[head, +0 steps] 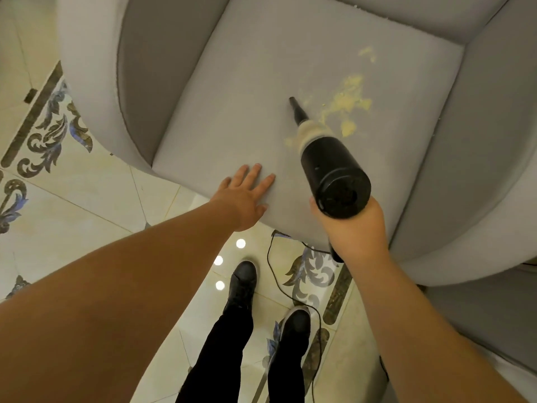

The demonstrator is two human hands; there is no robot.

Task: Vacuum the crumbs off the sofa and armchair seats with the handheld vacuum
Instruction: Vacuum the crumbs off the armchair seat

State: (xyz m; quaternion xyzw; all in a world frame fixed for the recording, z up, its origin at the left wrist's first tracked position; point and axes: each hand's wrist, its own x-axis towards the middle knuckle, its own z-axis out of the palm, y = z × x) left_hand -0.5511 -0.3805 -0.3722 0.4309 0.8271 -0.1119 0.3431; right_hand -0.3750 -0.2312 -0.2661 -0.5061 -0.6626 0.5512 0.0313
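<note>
A grey armchair fills the upper part of the head view, its flat seat cushion [241, 112] facing me. Yellow crumbs [347, 104] lie scattered on the right half of the seat, with a smaller patch [367, 52] farther back. My right hand [353, 228] grips the handle of a black handheld vacuum [331, 170]. Its narrow nozzle [296, 107] points down at the seat just left of the crumbs. The clear dust cup behind the nozzle holds pale debris. My left hand [247, 193] lies flat on the seat's front edge, fingers spread, holding nothing.
The armchair's curved arms [87, 68] rise on both sides of the seat. A thin black cord [276, 274] trails from the vacuum across the glossy patterned tile floor [72, 199]. My legs and black shoes [242, 283] stand just in front of the chair.
</note>
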